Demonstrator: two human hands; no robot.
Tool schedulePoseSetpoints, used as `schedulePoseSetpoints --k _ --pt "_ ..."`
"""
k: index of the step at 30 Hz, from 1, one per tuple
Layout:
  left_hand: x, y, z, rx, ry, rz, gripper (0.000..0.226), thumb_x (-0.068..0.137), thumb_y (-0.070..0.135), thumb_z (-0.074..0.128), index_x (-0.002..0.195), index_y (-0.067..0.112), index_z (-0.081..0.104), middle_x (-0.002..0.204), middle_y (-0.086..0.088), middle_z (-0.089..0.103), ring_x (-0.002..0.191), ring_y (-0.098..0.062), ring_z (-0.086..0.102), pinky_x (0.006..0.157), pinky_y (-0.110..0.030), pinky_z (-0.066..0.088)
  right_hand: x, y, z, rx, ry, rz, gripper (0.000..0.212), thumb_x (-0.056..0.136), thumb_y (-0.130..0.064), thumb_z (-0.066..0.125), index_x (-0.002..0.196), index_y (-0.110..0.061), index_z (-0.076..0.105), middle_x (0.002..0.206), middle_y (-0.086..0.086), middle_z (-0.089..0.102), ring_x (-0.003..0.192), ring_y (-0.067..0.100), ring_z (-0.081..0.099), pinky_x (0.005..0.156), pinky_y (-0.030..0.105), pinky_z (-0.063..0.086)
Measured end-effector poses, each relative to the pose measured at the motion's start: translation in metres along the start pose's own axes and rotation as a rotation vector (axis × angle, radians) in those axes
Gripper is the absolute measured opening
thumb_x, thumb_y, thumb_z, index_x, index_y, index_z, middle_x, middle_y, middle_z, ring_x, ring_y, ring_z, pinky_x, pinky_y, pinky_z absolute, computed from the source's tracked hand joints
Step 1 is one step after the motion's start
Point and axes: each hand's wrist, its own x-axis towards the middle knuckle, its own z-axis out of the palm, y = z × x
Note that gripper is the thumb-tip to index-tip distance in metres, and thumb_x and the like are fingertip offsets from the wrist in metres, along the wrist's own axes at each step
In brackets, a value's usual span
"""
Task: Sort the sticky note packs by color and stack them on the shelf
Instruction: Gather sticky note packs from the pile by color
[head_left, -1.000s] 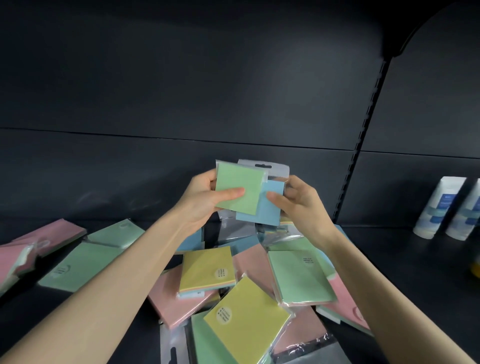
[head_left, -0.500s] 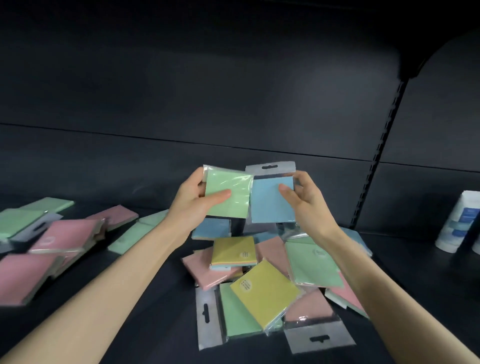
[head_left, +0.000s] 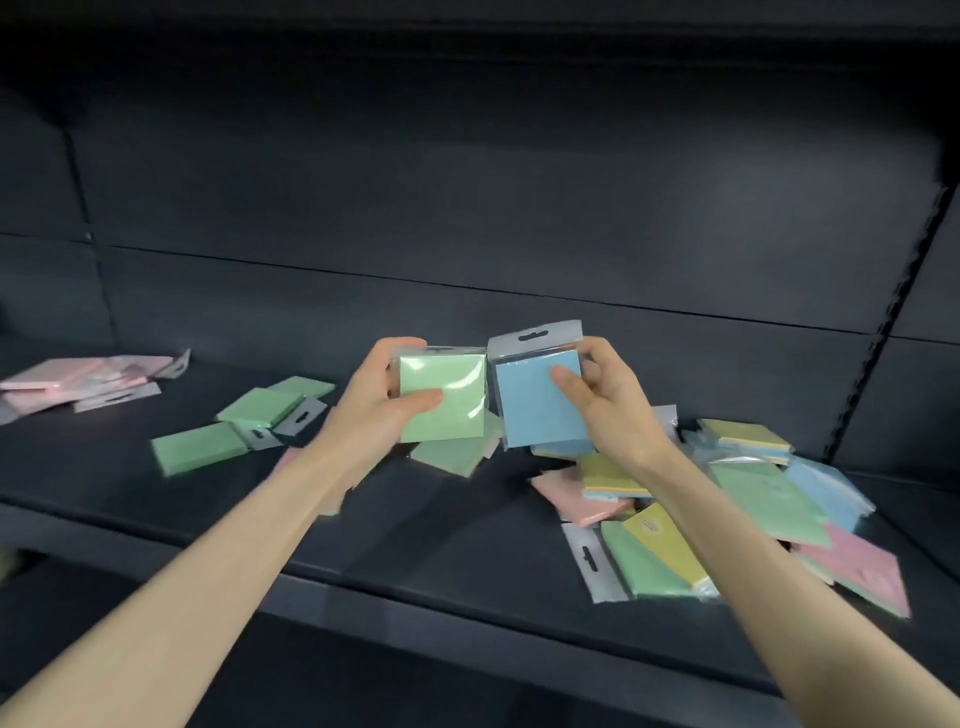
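My left hand (head_left: 382, 402) holds a green sticky note pack (head_left: 447, 397) above the dark shelf (head_left: 426, 540), thumb across its front. Beside it my right hand (head_left: 605, 395) grips a blue pack (head_left: 535, 410) in a clear sleeve with a hang tab at the top. The two packs nearly touch at mid-frame. A mixed pile (head_left: 727, 514) of yellow, green, pink and blue packs lies on the shelf to the right. Green packs (head_left: 249, 421) lie grouped left of my hands. Pink packs (head_left: 78, 382) lie at the far left.
The shelf's back wall (head_left: 467, 182) is dark and bare, with a slotted upright (head_left: 883, 332) at the right. The shelf's front edge (head_left: 363, 587) runs across the lower part of the view. Another green pack (head_left: 452, 454) lies just under my hands.
The view has swung left, so the mixed pile now sits to the right and the green and pink groups are nearer the middle. Both hands keep their packs, now side by side.
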Motion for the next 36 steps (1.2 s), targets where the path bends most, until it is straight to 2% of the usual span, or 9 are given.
schedulePoseSetpoints --k 6,9,12,16,22,25,28,32,36 --pt "-0.017 -0.01 -0.071 0.07 -0.073 -0.031 0.03 0.09 0.002 0.057 0.11 0.023 0.054 0.108 0.002 0.065 0.1 -0.015 0.062 0.08 -0.032 0.053 -0.018 -0.013 0.067 -0.024 0.067 0.043 0.011 0.097 -0.016 0.049 0.108 -0.021 0.048 0.103 0.007 0.064 0.09 0.025 0.06 0.077 0.031 0.051" --pt "-0.025 -0.019 -0.108 0.1 -0.1 -0.035 0.033 0.088 0.001 0.058 0.112 0.024 0.053 0.11 0.002 0.064 0.105 -0.018 0.06 0.084 -0.036 0.05 -0.024 -0.023 0.104 -0.06 0.062 0.049 0.015 0.096 -0.015 0.051 0.11 -0.02 0.046 0.102 0.013 0.064 0.083 0.032 0.057 0.073 0.035 0.05" --pt "-0.033 -0.026 -0.142 0.096 -0.09 -0.057 0.037 0.087 -0.002 0.06 0.115 0.021 0.054 0.11 0.001 0.064 0.106 -0.02 0.06 0.078 -0.036 0.052 -0.027 -0.031 0.139 -0.057 0.062 0.056 0.016 0.096 -0.013 0.052 0.108 -0.021 0.045 0.092 -0.002 0.062 0.076 0.017 0.055 0.063 0.016 0.044" --pt "-0.029 -0.025 -0.185 0.127 -0.055 -0.065 0.035 0.087 0.001 0.062 0.114 0.022 0.055 0.111 0.003 0.064 0.107 -0.018 0.06 0.081 -0.045 0.055 -0.017 -0.047 0.176 -0.098 0.057 0.083 0.018 0.095 -0.013 0.054 0.109 -0.018 0.045 0.093 -0.015 0.059 0.084 0.0 0.058 0.062 0.008 0.044" --pt "0.001 -0.03 -0.241 0.096 0.044 -0.071 0.025 0.087 0.005 0.063 0.109 0.016 0.059 0.102 0.0 0.07 0.096 -0.019 0.067 0.079 -0.042 0.055 0.025 -0.062 0.225 -0.079 0.036 0.076 0.018 0.092 -0.013 0.057 0.094 -0.027 0.046 0.098 0.012 0.067 0.094 0.034 0.062 0.078 0.045 0.053" --pt "0.02 -0.04 -0.263 0.127 0.049 -0.091 0.027 0.085 0.004 0.066 0.109 0.014 0.059 0.103 -0.005 0.069 0.092 -0.022 0.066 0.068 -0.033 0.053 0.049 -0.06 0.248 -0.072 0.03 0.067 0.018 0.09 -0.013 0.059 0.091 -0.026 0.046 0.099 0.018 0.066 0.094 0.038 0.061 0.081 0.048 0.052" --pt "0.041 -0.055 -0.276 0.135 0.024 -0.125 0.031 0.084 -0.001 0.066 0.112 0.011 0.057 0.102 -0.007 0.068 0.095 -0.024 0.066 0.071 -0.033 0.053 0.073 -0.05 0.267 -0.087 0.018 0.059 0.018 0.089 -0.015 0.06 0.089 -0.028 0.047 0.1 0.027 0.062 0.095 0.042 0.059 0.081 0.052 0.05" --pt "0.07 -0.079 -0.28 0.154 -0.036 -0.209 0.032 0.083 -0.001 0.067 0.108 0.015 0.056 0.103 -0.007 0.065 0.092 -0.023 0.066 0.069 -0.04 0.056 0.103 -0.034 0.283 -0.065 0.003 0.065 0.016 0.089 -0.013 0.059 0.094 -0.023 0.047 0.099 0.026 0.063 0.096 0.042 0.059 0.08 0.052 0.051" --pt "0.092 -0.098 -0.28 0.141 -0.127 -0.307 0.032 0.082 -0.002 0.068 0.11 0.008 0.056 0.101 -0.01 0.065 0.084 -0.018 0.067 0.065 -0.029 0.059 0.128 -0.022 0.291 -0.069 -0.001 0.092 0.017 0.09 -0.01 0.059 0.1 -0.017 0.047 0.096 0.017 0.067 0.095 0.037 0.062 0.081 0.048 0.052"
